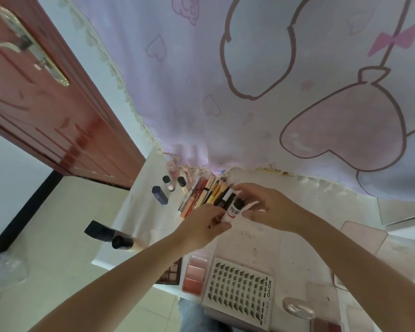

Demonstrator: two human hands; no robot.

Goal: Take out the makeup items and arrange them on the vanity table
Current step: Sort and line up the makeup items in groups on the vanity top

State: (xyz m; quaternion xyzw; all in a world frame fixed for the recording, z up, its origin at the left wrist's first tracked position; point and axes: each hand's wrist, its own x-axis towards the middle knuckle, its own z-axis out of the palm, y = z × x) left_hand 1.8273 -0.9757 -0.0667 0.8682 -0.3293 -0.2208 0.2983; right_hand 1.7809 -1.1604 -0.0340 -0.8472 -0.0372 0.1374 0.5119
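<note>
both hands [235, 218] pinching black-capped white tube [233, 212], cap up-right, base toward left hand [205, 227]

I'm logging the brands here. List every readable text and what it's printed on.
"XOYO": false lash card, front edge of table.
"MINISHINE" (roughly): pink-red tube in the row of pens.
"PINK B...": small white tube, in both hands' grip; rest hidden.
Navy lipstick case: print too blurred.

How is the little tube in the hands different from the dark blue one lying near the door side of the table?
The held tube has a white body with lettering and a black cap; the dark blue tube is one dark colour all over. The held tube is pinched between the left hand and right hand, while the dark blue tube lies alone on the table. Both are small makeup items.
</note>
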